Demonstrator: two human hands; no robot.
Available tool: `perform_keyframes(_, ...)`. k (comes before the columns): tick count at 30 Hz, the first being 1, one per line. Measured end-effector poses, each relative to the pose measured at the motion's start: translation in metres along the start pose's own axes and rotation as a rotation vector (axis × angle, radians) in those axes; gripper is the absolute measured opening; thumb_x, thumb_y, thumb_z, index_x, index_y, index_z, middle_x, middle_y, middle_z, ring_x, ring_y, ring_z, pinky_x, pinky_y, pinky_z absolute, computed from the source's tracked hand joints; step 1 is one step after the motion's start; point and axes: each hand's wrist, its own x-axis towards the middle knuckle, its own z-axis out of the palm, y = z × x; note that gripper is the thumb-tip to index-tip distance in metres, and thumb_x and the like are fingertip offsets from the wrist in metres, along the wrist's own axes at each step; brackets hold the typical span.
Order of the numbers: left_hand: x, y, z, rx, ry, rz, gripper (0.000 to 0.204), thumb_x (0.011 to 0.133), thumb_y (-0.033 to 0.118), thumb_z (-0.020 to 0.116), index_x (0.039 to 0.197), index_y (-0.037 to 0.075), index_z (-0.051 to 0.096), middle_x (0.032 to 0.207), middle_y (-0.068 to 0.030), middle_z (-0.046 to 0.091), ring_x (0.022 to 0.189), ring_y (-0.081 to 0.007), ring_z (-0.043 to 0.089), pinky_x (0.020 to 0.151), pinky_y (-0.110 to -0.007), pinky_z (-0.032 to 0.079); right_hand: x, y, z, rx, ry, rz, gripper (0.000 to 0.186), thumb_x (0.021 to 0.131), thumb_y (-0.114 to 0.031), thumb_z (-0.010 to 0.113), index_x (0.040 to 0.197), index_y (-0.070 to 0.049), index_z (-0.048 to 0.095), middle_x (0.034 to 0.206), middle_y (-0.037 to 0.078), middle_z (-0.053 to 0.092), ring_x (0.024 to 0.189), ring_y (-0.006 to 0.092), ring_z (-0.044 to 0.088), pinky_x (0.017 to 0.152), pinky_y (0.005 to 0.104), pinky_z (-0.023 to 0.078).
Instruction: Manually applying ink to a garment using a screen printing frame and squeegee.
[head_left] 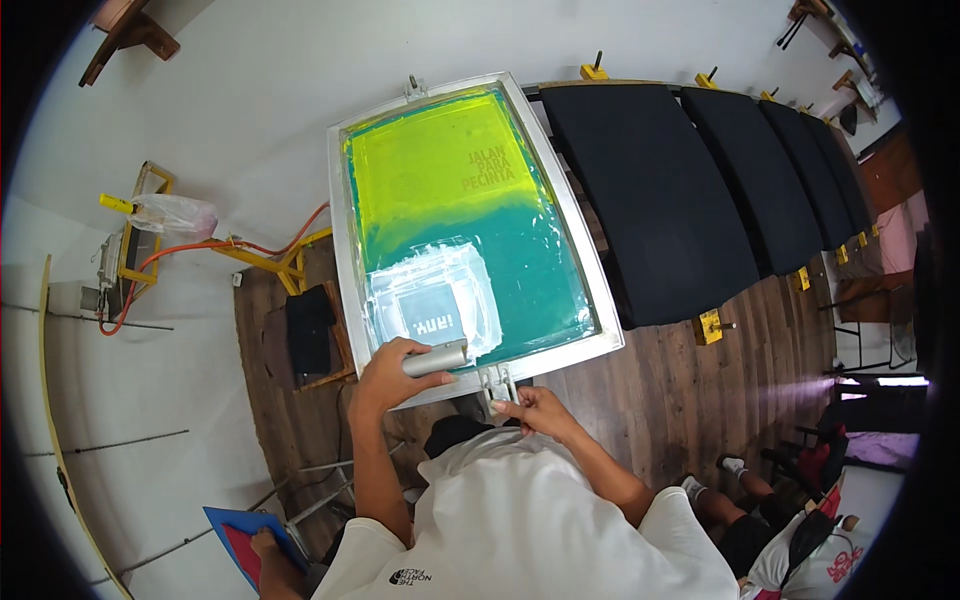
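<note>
Head view: left hand grips metal bar by frame's near edge; right hand pinches clamp. Bar slipping could smear white paint.

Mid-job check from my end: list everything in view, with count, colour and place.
Screen frame: one, silver, centre
Mesh: one, teal, yellow-green and whitish, inside frame
Bar-shaped tool: one, silver-grey, mesh's near edge
Clamps: two, metallic, frame's far and near ends
Boards: at least four, black, right
Brackets: several, yellow, along boards
Hose: one, orange, left
Bag: one, whitish, left
Panel: one, blue and red, lower left
Floor: one, brown, below
Other person: at least one, white top, lower right
Left hand: one, bare, holding tool
Right hand: one, bare, at near clamp
</note>
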Motion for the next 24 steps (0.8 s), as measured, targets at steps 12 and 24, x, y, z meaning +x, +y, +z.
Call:
perform_keyframes(12, -0.014, 0.022, -0.011, 0.100, -0.008, 0.057, 0.070, 0.066, 0.054, 0.087, 0.107, -0.002, 0.071, 0.105, -0.0146, 0.066, 0.105, -0.0306, 0.059, 0.093, -0.040, 0.048, 0.000, 0.006, 0.024, 0.101, 0.134, -0.098, 0.030, 0.094, -0.035, 0.069, 0.087, -0.006, 0.070, 0.063, -0.006, 0.056, 0.047, 0.0042, 0.045, 0.043, 0.0218, 0.037)
perform_keyframes(24, -0.026, 0.033, 0.001, 0.233, -0.029, 0.113, 0.050, 0.083, 0.033, 0.076, 0.127, 0.010, 0.065, 0.123, -0.0208, 0.064, 0.110, -0.0391, 0.061, 0.097, -0.044, 0.047, -0.003, 0.019, 0.037, -0.198, 0.394, -0.272, 0.034, 0.099, -0.033, 0.063, 0.098, 0.000, 0.068, 0.066, -0.004, 0.052, 0.061, 0.0059, 0.042, 0.055, 0.0270, 0.036)
